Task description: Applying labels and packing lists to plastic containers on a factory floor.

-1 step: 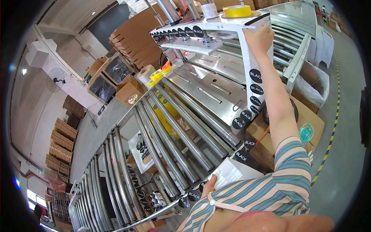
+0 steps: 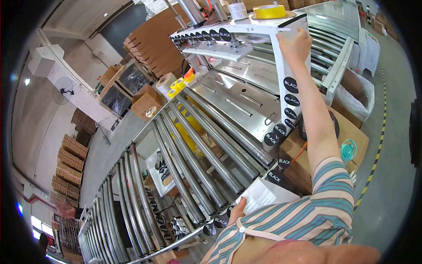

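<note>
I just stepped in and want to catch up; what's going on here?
A person in a striped top has the right hand against a white upright post of a machine. The left hand is at the edge of some white paper, its grip partly hidden. Metal rollers lead up to a slotted steel bed; a yellow tape roll sits atop the machine.

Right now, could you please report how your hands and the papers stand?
Right fingers at the white frame's top corner. Left fingers at the white papers. Yellow tape roll atop the frame, nearby.
</note>
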`<state>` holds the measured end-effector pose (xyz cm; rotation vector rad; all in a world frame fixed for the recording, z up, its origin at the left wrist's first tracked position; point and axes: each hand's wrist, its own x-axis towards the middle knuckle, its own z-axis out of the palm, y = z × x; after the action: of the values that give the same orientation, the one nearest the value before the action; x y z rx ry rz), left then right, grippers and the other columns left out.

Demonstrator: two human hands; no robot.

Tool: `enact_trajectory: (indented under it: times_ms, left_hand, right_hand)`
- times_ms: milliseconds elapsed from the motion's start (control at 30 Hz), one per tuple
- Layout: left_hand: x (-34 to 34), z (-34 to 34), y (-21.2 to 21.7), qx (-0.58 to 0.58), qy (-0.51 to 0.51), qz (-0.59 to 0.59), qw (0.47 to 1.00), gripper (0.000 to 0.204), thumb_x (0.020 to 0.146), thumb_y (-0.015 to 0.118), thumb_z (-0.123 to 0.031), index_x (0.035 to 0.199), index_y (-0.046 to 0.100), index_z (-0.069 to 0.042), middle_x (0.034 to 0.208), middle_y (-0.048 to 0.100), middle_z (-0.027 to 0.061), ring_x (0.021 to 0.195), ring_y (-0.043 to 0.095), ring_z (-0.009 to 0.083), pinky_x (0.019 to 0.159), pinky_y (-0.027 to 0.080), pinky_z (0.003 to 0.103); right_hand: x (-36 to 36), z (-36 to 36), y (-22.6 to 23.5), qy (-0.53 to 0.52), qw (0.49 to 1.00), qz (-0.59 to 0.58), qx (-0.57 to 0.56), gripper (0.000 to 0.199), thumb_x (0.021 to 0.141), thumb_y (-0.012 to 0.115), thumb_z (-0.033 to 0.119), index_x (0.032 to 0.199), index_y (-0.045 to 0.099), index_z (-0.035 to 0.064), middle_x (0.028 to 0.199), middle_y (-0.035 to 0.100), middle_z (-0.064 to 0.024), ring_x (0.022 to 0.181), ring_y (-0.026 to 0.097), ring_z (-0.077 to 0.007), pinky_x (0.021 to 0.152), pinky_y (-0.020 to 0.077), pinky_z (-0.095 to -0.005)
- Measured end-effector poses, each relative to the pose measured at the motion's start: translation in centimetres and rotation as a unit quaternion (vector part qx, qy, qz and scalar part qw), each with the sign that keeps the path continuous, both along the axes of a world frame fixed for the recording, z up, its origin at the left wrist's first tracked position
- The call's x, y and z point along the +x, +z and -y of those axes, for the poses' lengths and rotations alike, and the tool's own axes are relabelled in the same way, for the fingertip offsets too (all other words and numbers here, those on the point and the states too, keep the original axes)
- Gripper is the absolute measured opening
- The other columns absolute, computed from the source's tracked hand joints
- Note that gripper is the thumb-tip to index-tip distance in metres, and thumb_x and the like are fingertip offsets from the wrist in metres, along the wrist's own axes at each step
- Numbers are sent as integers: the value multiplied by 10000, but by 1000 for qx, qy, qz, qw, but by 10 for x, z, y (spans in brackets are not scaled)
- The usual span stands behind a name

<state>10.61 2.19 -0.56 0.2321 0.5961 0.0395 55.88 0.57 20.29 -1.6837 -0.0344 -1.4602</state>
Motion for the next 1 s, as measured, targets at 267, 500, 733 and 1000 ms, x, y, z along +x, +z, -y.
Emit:
enact_trajectory:
  times_ms: [267,500,733,1000]
  left_hand:
    - [26,-35,30,219,69,21,973,364,925,384,-229,1178,406,31,1141,528,148,1025,544,289,887,438,422]
    - [17,-23,68,292,75,122,946,349,943,347,-229,1183,398,19,1113,525,130,1018,547,251,865,465,376]
    - [-1,-12,69,288,58,144,945,373,944,346,-247,1203,378,19,1143,508,138,1041,533,258,879,455,378]
    - [0,-11,69,288,37,142,946,454,949,285,-301,1240,341,43,1200,467,177,1104,489,279,941,397,379]
  right_hand:
    - [-181,63,-92,787,522,-300,-135,148,788,617,56,924,572,15,842,556,7,760,502,-44,690,411,-193]
    - [-251,89,-106,848,437,-298,-33,195,782,612,37,973,593,6,830,598,-14,784,544,-58,716,432,-201]
    - [-283,99,-101,791,506,-309,-151,194,752,626,24,945,630,1,844,622,-40,777,557,-73,698,445,-215]
    - [-288,100,-93,722,601,-218,-262,140,712,650,21,851,638,25,775,618,-55,712,576,-120,643,448,-227]
